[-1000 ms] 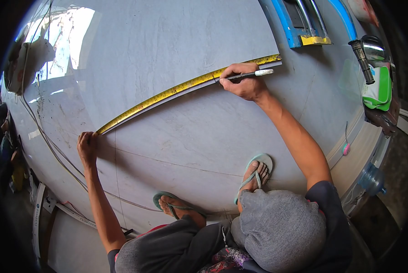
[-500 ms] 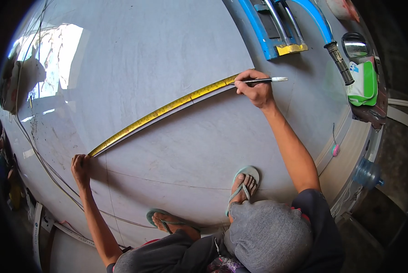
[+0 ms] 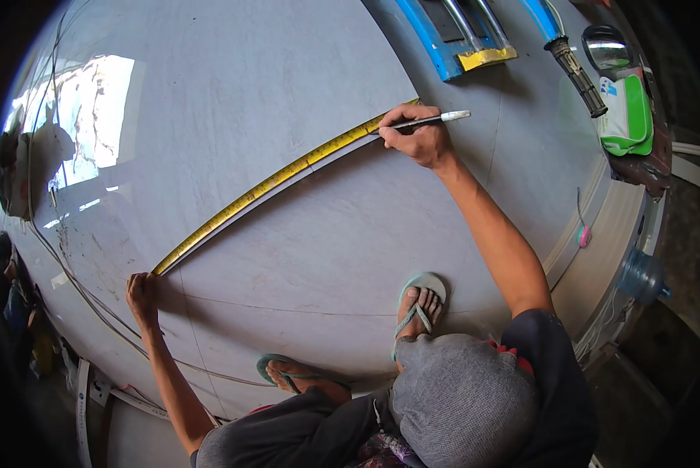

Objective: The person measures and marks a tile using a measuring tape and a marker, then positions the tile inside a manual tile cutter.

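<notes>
A yellow measuring tape [image 3: 276, 181] lies along the near edge of a large grey tile [image 3: 272, 86]. My left hand [image 3: 142, 296] is closed on the tape's lower left end. Near the tape's other end, my right hand [image 3: 419, 135] pinches a dark marker [image 3: 424, 122] with a white end, its tip side toward the tape and tile edge. The fingers of my right hand partly cover the tape there.
A blue tool with metal rods [image 3: 444, 47] and a black-gripped blue handle [image 3: 576, 76] stand at upper right. Beside them are a green-white pouch [image 3: 631, 117] and dark mirror [image 3: 606, 48]. Cables [image 3: 77, 285] cross the left. My sandalled feet [image 3: 419, 308] are below.
The view has shifted. My right hand with the marker moved toward the tape's right end, then back left a little along the tile edge. My left hand still holds the other end.
</notes>
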`<action>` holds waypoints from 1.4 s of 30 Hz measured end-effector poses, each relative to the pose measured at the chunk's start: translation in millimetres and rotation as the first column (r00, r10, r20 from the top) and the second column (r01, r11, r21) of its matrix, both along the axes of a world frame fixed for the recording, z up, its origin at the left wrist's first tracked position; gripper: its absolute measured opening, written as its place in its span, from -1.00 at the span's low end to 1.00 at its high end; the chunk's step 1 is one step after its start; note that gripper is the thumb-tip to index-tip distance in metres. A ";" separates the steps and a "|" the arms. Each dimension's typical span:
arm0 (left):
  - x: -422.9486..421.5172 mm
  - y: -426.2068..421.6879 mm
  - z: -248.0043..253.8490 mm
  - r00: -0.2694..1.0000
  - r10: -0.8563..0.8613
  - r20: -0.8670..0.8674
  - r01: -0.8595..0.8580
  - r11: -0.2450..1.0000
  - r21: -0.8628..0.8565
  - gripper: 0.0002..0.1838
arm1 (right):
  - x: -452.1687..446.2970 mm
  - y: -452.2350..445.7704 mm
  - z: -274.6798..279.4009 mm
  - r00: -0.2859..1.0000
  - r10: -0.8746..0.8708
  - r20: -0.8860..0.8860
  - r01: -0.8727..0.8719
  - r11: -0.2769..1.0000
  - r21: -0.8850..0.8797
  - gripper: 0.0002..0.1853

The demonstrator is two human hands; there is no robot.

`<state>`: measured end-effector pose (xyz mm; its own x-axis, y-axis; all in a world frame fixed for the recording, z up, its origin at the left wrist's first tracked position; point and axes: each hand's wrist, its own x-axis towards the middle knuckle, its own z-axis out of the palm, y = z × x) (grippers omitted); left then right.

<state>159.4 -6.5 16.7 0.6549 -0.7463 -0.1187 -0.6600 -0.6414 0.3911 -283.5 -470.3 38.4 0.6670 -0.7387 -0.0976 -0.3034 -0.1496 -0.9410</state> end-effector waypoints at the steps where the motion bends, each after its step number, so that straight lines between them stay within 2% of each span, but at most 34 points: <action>1: 1.2 1.6 -1.9 1.000 -0.006 -0.001 0.006 1.000 0.002 -0.85 | -0.7 -0.7 -1.3 1.000 0.003 0.015 -0.003 1.000 0.001 -0.85; 9: -4.0 -2.7 3.2 0.998 -0.036 0.058 0.035 0.999 0.007 -0.85 | -1.5 -2.3 -2.8 1.000 0.023 0.011 -0.023 1.000 -0.013 -0.85; 24: -1.4 -1.6 1.5 0.999 0.030 -0.013 -0.030 0.999 0.013 -0.84 | -0.6 -1.9 -3.2 1.000 0.022 0.008 -0.022 1.000 0.001 -0.86; 31: -5.1 -4.5 5.7 1.000 0.001 -0.002 -0.001 1.000 0.024 -0.84 | -0.9 -2.7 -0.1 0.999 0.054 -0.002 -0.054 0.999 -0.005 -0.84; 33: -4.9 -4.1 3.9 1.000 -0.003 0.021 0.002 1.000 0.018 -0.85 | -0.2 -3.2 0.3 0.999 0.036 0.012 -0.037 0.997 0.068 -0.84; 37: -3.0 -2.9 3.6 1.000 -0.007 0.017 0.007 1.000 0.029 -0.85 | 1.0 -0.7 1.3 1.000 0.010 0.018 -0.011 0.998 0.065 -0.85; 40: -1.8 -1.1 1.5 1.000 0.011 -0.021 -0.011 1.000 -0.004 -0.85 | -0.5 -3.3 -1.6 0.999 0.031 0.016 -0.032 0.998 0.060 -0.85; 42: -4.3 -4.0 3.2 0.999 0.004 0.037 -0.006 0.999 0.036 -0.85 | -0.8 -5.6 2.1 0.997 0.071 -0.004 -0.070 0.991 0.117 -0.84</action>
<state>155.1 -10.5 19.9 0.6630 -0.7386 -0.1217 -0.6702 -0.6581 0.3431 -284.3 -475.9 40.5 0.7158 -0.6731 -0.1860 -0.3033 -0.0597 -0.9510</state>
